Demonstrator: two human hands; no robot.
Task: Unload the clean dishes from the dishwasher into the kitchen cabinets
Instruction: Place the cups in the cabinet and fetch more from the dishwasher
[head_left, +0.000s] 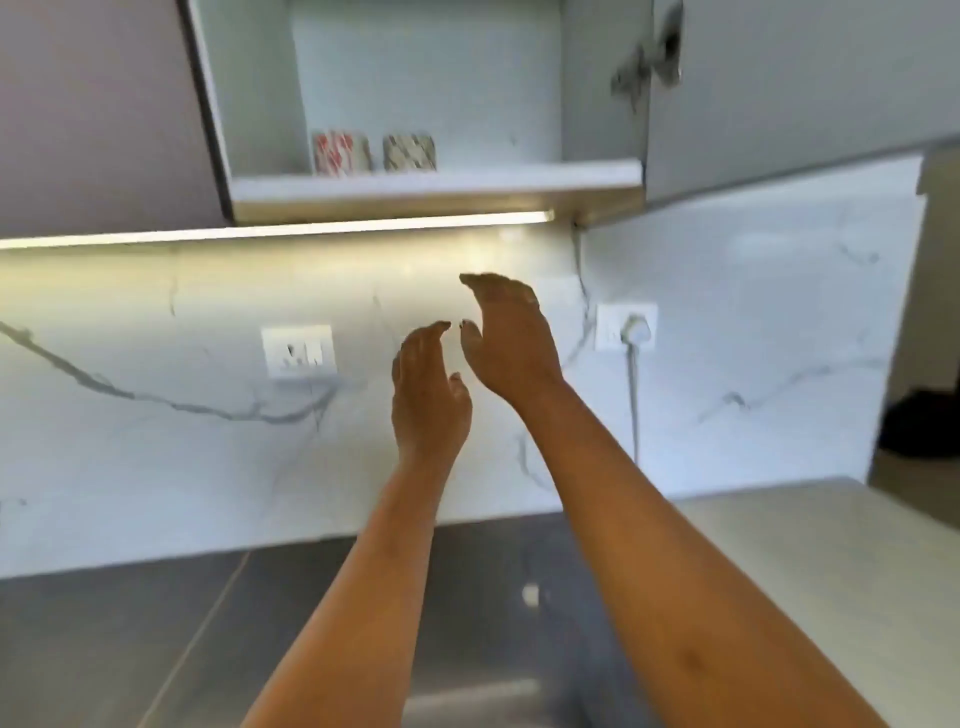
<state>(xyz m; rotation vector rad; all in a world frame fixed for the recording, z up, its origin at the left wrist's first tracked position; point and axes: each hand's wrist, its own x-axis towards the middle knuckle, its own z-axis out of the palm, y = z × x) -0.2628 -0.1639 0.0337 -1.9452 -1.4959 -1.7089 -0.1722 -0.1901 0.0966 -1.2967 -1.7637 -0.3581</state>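
Note:
An upper cabinet (441, 182) stands open above the counter. On its lowest shelf two mugs sit side by side, a red-patterned mug (340, 152) and a grey-patterned mug (409, 151). My left hand (428, 395) and my right hand (511, 338) are raised in front of the marble backsplash, below the shelf. Both hold nothing, with fingers loosely curved and apart. The right hand is higher and closer to the shelf. The dishwasher is out of view.
The open cabinet door (779, 93) with its hinge (649, 57) hangs at upper right. A light strip (275, 231) glows under the cabinets. Two wall sockets (298, 352) (626, 327) sit on the backsplash, one with a plug and cord. A grey counter (156, 623) lies below.

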